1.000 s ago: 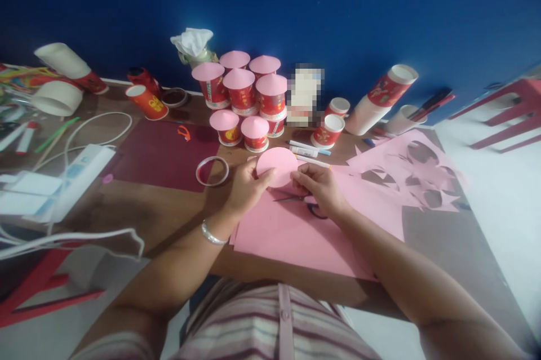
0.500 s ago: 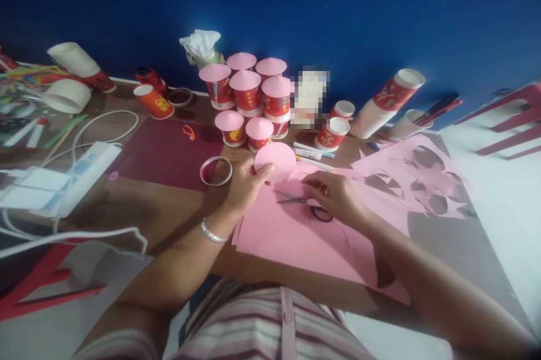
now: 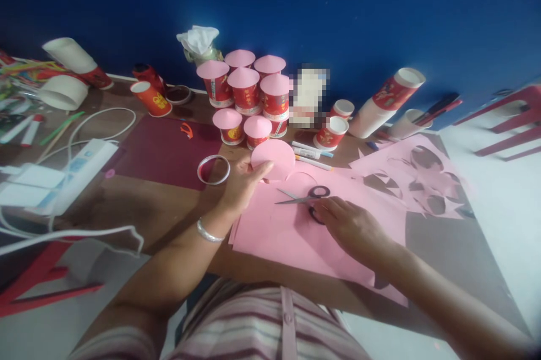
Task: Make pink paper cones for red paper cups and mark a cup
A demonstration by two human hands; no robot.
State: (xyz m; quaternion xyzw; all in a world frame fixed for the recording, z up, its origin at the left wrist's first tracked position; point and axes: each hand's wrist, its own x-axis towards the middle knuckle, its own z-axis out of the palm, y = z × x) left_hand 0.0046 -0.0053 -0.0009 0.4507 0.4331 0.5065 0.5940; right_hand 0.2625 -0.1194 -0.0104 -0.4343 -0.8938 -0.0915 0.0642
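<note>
My left hand (image 3: 243, 185) pinches a flat pink paper disc (image 3: 276, 158) between thumb and fingers, tilted above the table. The scissors (image 3: 296, 200) lie on stacked pink paper sheets (image 3: 274, 236), blades spread and pointing left. At their black handles is my right hand (image 3: 349, 225), its curled fingers closed on the lower loop and partly hiding it. A thin curved paper strip lies just beyond the scissors. Behind the disc stand several red paper cups (image 3: 245, 100) topped with pink paper cones (image 3: 243, 77).
A tape roll (image 3: 213, 170) is left of my left hand, near a dark red sheet (image 3: 156, 151). Pens (image 3: 313, 152) lie behind the pink sheets. Cut paper scraps (image 3: 406, 174) are at right; a white power strip (image 3: 80, 177) with cables is at left.
My right hand has moved down and right, from above the scissors to their lower handle, uncovering the upper loop. The left hand still holds the disc, nearly in place.
</note>
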